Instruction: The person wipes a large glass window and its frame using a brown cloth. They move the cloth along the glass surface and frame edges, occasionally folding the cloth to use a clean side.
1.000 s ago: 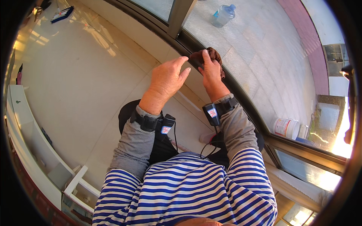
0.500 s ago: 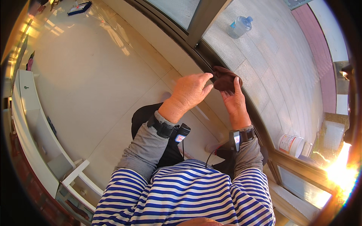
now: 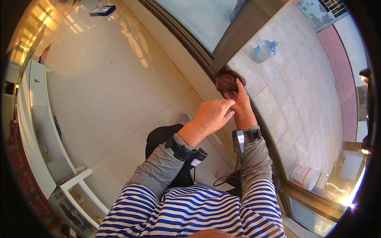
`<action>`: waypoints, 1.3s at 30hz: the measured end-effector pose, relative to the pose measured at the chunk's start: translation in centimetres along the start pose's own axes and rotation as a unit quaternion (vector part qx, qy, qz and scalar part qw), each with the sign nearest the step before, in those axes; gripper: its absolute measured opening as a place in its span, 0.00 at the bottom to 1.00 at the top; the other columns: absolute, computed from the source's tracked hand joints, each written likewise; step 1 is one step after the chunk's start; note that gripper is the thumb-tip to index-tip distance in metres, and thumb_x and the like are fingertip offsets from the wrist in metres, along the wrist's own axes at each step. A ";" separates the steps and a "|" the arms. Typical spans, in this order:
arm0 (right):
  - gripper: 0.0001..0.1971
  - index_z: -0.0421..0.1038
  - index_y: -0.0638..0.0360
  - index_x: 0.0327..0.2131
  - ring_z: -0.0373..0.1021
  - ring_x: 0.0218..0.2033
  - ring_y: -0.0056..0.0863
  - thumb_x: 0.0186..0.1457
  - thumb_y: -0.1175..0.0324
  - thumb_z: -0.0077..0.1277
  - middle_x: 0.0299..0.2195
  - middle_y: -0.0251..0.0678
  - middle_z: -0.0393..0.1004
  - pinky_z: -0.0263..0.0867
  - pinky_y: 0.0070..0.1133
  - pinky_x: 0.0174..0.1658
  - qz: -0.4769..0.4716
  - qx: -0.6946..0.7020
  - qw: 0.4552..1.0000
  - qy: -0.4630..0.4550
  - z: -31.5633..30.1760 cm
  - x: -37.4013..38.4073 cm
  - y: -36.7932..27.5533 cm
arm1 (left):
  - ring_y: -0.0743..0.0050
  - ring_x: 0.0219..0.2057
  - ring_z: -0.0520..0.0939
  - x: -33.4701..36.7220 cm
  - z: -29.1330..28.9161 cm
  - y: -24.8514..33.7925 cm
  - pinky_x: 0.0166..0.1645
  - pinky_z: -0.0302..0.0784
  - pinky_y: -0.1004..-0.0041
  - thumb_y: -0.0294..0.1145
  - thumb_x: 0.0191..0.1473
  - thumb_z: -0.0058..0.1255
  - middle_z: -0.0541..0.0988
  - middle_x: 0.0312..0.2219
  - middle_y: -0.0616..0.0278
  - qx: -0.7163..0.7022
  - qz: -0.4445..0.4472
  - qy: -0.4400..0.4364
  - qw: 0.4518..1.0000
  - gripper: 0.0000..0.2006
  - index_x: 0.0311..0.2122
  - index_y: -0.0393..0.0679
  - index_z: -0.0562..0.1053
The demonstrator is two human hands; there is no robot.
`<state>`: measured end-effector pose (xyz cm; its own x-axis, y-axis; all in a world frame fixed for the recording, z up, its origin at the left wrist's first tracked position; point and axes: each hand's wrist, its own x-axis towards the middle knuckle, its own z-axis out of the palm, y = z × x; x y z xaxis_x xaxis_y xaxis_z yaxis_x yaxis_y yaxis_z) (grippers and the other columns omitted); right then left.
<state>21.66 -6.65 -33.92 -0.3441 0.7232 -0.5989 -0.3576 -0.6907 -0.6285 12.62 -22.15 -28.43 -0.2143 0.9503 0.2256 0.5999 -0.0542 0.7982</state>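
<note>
A bunched dark brown cloth (image 3: 227, 82) is pressed to the metal window frame (image 3: 234, 43) by the sliding track. My right hand (image 3: 243, 106) grips it from below, thumb along its right side and fingers underneath. Just left of that palm is my left hand (image 3: 212, 116), its fingers curled together and the tips touching or overlapping the right hand. Whatever those fingers might hold is hidden. Black straps with small devices circle both wrists.
Beyond the window opening, a large clear plastic bottle (image 3: 264, 51) and a white bucket (image 3: 304, 177) stand on grey paving. White drawer furniture (image 3: 38, 89) lines the left side. A mop head (image 3: 102, 10) lies on the far floor. My knees are beneath my arms.
My right hand has brought the cloth slightly left and up to the upright of the frame. My left hand has come down and right, from the cloth to the right palm. The view has shifted.
</note>
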 end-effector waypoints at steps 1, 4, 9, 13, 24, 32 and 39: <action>0.28 0.64 0.61 0.57 0.76 0.49 0.45 0.62 0.54 0.60 0.51 0.47 0.73 0.79 0.36 0.49 0.002 -0.007 1.000 -0.007 1.1 0.9 0.3 | 0.46 0.41 0.83 0.1 0.0 0.1 0.43 0.80 0.57 0.35 0.58 0.59 0.83 0.41 0.51 -0.009 0.001 0.007 1.000 0.16 0.50 0.43 0.75; 0.27 0.66 0.59 0.54 0.79 0.42 0.44 0.62 0.49 0.58 0.45 0.45 0.77 0.80 0.38 0.43 -0.003 -0.012 1.000 -0.018 2.1 3.0 0.8 | 0.45 0.41 0.83 0.3 -0.1 0.2 0.43 0.80 0.57 0.34 0.57 0.59 0.83 0.41 0.51 -0.013 0.011 0.051 0.999 0.16 0.50 0.44 0.75; 0.24 0.63 0.73 0.55 0.78 0.42 0.44 0.65 0.61 0.54 0.47 0.51 0.74 0.80 0.40 0.41 -0.015 0.039 0.998 0.049 -0.1 3.8 1.3 | 0.48 0.41 0.85 1.0 0.5 0.2 0.44 0.81 0.63 0.33 0.59 0.58 0.84 0.41 0.50 -0.017 0.011 0.070 0.997 0.14 0.48 0.41 0.77; 0.18 0.66 0.66 0.52 0.78 0.41 0.43 0.65 0.64 0.52 0.46 0.47 0.75 0.80 0.42 0.40 -0.053 0.055 0.996 0.038 -2.3 0.9 1.5 | 0.49 0.41 0.86 1.7 1.2 -0.6 0.44 0.81 0.62 0.33 0.59 0.59 0.85 0.38 0.50 -0.059 -0.001 0.083 0.995 0.13 0.46 0.40 0.77; 0.14 0.71 0.56 0.50 0.76 0.46 0.41 0.64 0.64 0.57 0.47 0.39 0.76 0.76 0.48 0.47 -0.173 0.165 0.939 0.249 -29.2 -13.2 -2.2 | 0.75 0.41 0.85 3.1 9.4 0.6 0.48 0.80 0.75 0.30 0.63 0.57 0.85 0.40 0.56 -0.081 -0.016 -0.074 0.994 0.14 0.50 0.34 0.76; 0.22 0.62 0.57 0.59 0.76 0.47 0.42 0.67 0.60 0.52 0.52 0.44 0.74 0.76 0.41 0.51 -0.307 0.264 0.802 0.439 -50.9 -29.0 -5.5 | 0.61 0.37 0.88 2.5 17.1 1.3 0.41 0.82 0.68 0.33 0.58 0.59 0.86 0.36 0.53 -0.041 0.052 -0.176 0.982 0.14 0.47 0.41 0.78; 0.21 0.65 0.52 0.62 0.70 0.55 0.31 0.68 0.63 0.51 0.56 0.37 0.71 0.69 0.30 0.56 -0.304 0.168 0.916 0.199 -48.7 -32.1 -4.1 | 0.50 0.52 0.79 -1.4 21.1 4.5 0.57 0.76 0.60 0.34 0.56 0.59 0.81 0.48 0.52 0.034 0.160 -0.137 0.977 0.15 0.48 0.41 0.78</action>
<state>76.42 -26.97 -36.28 0.3267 0.8719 -0.3648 -0.6489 -0.0737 -0.7573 31.90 -17.20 -36.98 0.2013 0.9352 0.2914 0.6547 -0.3497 0.6702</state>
